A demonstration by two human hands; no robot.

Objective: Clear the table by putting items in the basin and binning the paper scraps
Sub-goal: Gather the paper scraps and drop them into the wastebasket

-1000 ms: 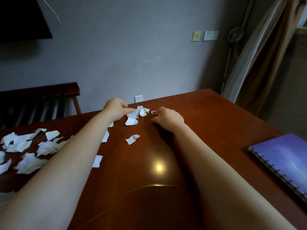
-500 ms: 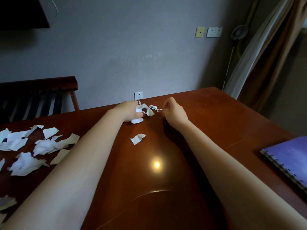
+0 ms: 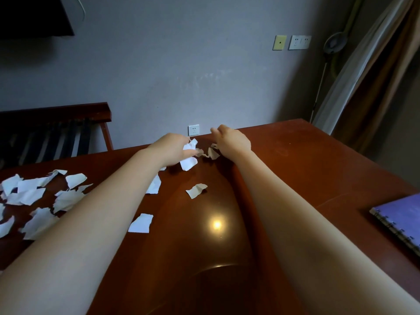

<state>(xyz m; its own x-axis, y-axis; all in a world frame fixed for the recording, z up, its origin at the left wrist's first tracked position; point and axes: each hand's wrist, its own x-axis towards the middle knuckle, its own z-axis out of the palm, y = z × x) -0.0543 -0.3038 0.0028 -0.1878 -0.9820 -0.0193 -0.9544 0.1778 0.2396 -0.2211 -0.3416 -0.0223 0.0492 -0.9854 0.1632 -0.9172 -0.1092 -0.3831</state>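
Both my arms reach to the far edge of the brown table [image 3: 295, 178]. My left hand [image 3: 170, 151] grips a bunch of white paper scraps [image 3: 188, 159] that hang out of its fingers. My right hand [image 3: 231, 139] is a short way to the right, back toward me, and crumpled scraps [image 3: 212, 153] stick out from under its thumb side, touching the left hand's bunch. Loose scraps lie near my left arm: a curled scrap [image 3: 196, 190], a flat scrap [image 3: 141, 223] and a pile of scraps [image 3: 34, 196] at the left. No basin or bin is in view.
A purple spiral notebook [image 3: 402, 223] lies at the table's right edge. Behind the table on the left stands a dark slatted wooden bench [image 3: 54, 133] against the grey wall. A curtain [image 3: 375, 76] hangs at the right.
My hands have moved farther toward the table's far edge and closer together. The right hand has brought its small scrap against the bunch in the left hand.
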